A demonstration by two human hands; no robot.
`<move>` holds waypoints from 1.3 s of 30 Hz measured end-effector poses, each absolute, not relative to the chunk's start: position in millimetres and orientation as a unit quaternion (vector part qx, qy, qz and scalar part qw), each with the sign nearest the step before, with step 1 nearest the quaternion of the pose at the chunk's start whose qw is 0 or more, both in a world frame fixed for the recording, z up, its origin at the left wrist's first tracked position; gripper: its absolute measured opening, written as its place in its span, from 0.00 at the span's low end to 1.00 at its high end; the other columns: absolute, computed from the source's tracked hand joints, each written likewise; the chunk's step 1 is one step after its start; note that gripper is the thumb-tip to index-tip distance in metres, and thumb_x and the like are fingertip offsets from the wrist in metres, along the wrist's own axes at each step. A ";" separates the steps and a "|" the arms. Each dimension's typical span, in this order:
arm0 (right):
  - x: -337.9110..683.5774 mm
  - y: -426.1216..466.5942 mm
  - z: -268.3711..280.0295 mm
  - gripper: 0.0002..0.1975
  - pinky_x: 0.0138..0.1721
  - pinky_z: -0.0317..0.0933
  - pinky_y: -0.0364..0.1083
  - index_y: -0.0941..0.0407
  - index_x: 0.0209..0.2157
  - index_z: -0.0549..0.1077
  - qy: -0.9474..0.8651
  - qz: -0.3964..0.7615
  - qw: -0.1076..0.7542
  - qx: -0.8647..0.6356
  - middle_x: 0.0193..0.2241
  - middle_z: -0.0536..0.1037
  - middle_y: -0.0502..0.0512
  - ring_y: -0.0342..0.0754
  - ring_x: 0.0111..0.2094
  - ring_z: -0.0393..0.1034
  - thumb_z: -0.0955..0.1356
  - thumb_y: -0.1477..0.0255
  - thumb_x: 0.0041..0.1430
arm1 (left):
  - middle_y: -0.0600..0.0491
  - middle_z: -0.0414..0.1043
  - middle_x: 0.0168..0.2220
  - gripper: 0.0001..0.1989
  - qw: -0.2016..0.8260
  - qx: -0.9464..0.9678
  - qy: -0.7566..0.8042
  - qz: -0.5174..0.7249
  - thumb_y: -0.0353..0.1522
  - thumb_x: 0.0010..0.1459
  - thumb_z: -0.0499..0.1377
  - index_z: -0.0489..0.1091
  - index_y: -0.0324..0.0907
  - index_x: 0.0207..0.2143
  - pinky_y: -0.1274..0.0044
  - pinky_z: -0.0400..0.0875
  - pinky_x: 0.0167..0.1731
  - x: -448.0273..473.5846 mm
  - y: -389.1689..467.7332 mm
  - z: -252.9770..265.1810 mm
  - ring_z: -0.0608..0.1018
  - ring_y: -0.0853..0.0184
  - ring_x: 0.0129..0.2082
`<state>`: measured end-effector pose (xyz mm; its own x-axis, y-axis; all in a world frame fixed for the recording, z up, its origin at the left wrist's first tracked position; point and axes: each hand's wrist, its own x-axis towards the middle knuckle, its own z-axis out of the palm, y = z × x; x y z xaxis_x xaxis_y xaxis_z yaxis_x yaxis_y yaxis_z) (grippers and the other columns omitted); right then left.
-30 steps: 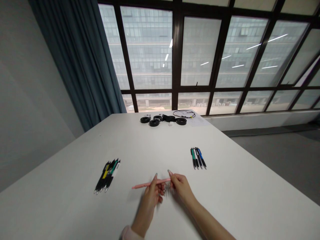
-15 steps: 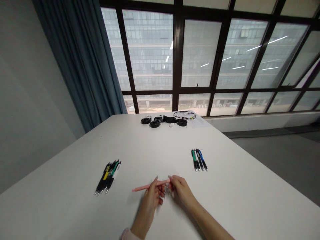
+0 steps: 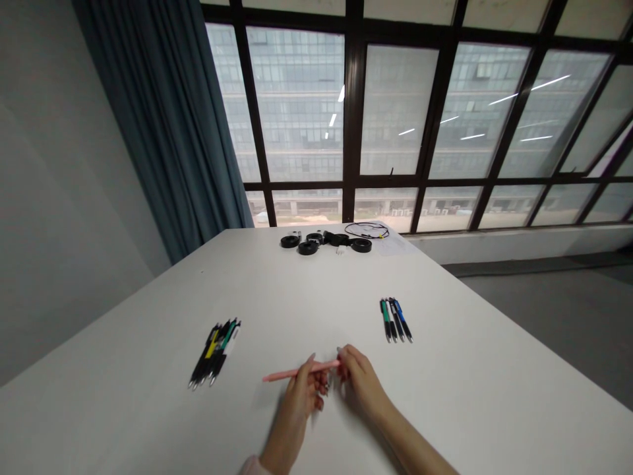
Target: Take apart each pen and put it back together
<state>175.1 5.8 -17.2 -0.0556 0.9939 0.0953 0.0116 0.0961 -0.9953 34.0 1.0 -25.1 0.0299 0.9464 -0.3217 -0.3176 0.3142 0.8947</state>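
A slim pink pen [image 3: 281, 376] lies nearly level across both hands, just above the table. My left hand [image 3: 302, 394] pinches it around its middle, thumb on the near side. The fingers of my right hand [image 3: 360, 375] close on the pen's right end and hide its tip. To the left lies a bunch of pens [image 3: 213, 353], black, yellow, green and white, side by side and partly overlapping. A smaller row of pens [image 3: 394, 320], with green, white, black and blue barrels, lies beyond my right hand.
Black rolls of tape [image 3: 307, 248] and other small items stand at the table's far end. A coiled black cable [image 3: 366, 230] lies on papers [image 3: 395, 246] there. The white table [image 3: 297, 297] narrows toward the windows; a blue curtain [image 3: 173, 132] hangs at left.
The view has tilted very slightly, so everything appears a little lower. Both hands keep nearly the same hold on the pink pen.
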 end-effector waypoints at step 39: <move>179.8 0.8 -14.9 0.28 0.32 0.55 0.44 0.53 0.25 0.63 -0.618 0.445 0.454 -0.462 0.23 0.66 0.47 0.46 0.28 0.61 0.60 0.44 0.62 | 0.54 0.66 0.17 0.27 0.647 0.270 0.493 0.516 0.55 0.40 0.65 0.74 0.37 0.20 0.80 0.53 0.17 36.1 -2.8 -20.3 0.65 0.73 0.17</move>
<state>179.8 0.8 -14.9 -0.1611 0.9756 0.1493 0.1679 0.1761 -0.9699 36.1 -2.8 -20.3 -0.0175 0.9331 -0.3593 -0.4018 0.3225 0.8571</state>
